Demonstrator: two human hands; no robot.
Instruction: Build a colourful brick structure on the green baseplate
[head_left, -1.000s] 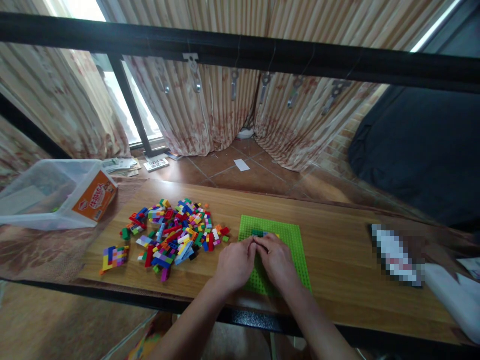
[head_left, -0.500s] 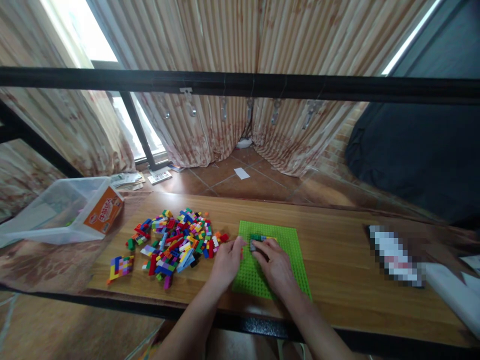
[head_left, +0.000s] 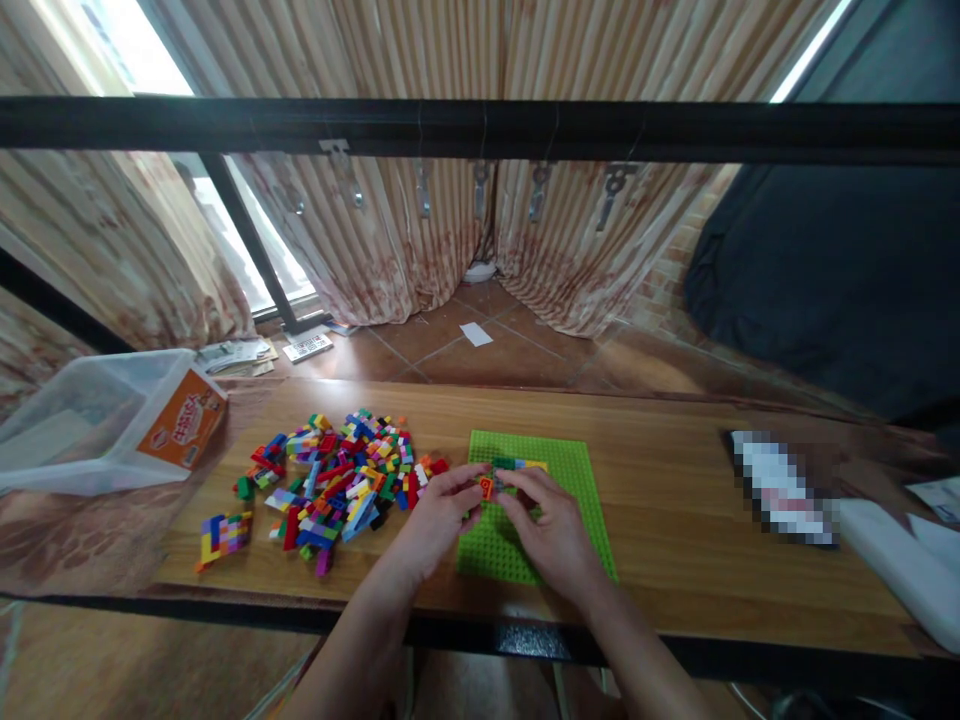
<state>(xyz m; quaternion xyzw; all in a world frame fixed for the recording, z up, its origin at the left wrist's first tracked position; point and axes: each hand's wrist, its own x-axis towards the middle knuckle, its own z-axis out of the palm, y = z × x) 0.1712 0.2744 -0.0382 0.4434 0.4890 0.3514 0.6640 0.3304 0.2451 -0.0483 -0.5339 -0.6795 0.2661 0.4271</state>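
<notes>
My left hand [head_left: 442,515] pinches a small orange brick [head_left: 486,488] between thumb and fingers, over the left part of the green baseplate [head_left: 536,560]. My right hand [head_left: 553,525] is close beside it, thumb and index finger around a small grey brick [head_left: 500,483], partly hidden by the fingertips. The two hands' fingertips nearly meet, and I cannot tell whether the two bricks touch. Behind the fingers, a row of green, blue and yellow bricks [head_left: 534,466] sits near the baseplate's far edge.
A loose pile of colourful bricks [head_left: 337,480] lies left of the baseplate, with a joined brick cluster [head_left: 223,537] near it. A clear plastic bin [head_left: 90,470] stands at the far left. On the right lie a blurred packet [head_left: 780,490] and a white object [head_left: 885,560]. A black bar [head_left: 480,128] crosses ahead.
The orange brick now shows in my left fingers, turned towards the camera. Both hands have their fingertips closer together. The whole view has shifted slightly.
</notes>
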